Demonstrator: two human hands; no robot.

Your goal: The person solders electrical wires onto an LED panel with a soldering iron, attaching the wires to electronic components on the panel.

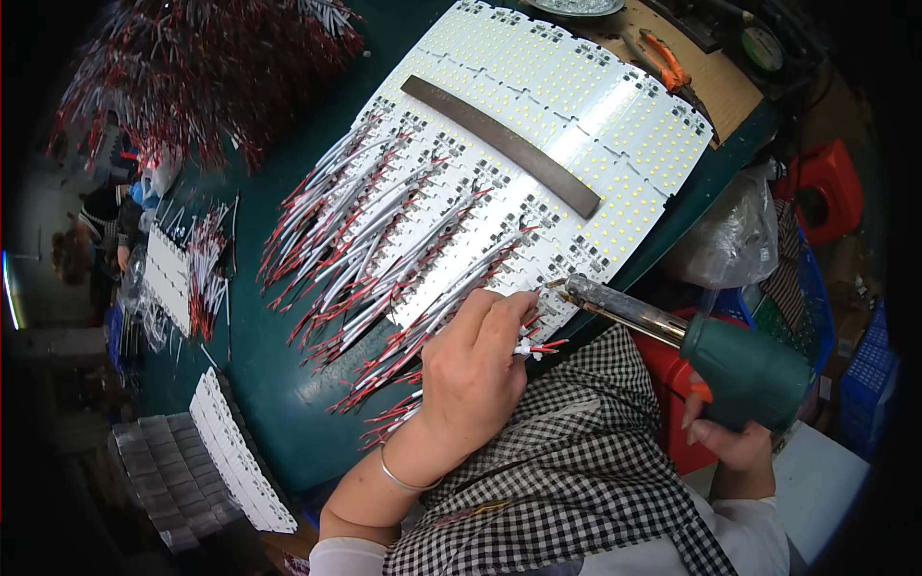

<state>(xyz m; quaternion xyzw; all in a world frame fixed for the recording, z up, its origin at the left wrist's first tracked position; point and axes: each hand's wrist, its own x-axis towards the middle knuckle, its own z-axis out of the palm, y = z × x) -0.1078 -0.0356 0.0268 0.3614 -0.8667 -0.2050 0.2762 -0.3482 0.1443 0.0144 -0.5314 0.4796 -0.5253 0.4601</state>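
My right hand (727, 440) is wrapped round the grip of a dark green soldering gun (747, 370). Its metal tip rests at the near right edge of a white LED circuit board panel (634, 187) dotted with yellow LEDs. Close to that tip, my left hand (475, 360) pinches white-and-red wires (538, 348) against the board's edge; the fingertips partly hide them. Rows of similar wires (370, 216) stick out from the pads on the panel's left part. Across the panel lies a curved brown bar (504, 144).
A large heap of red and white wires (211, 72) lies at the far left of the green table (279, 384). Orange-handled pliers (663, 62) are at the back right. Stacked board strips (240, 451) sit at lower left. Right of the table are a clear plastic bag (735, 235) and a red stool (828, 192).
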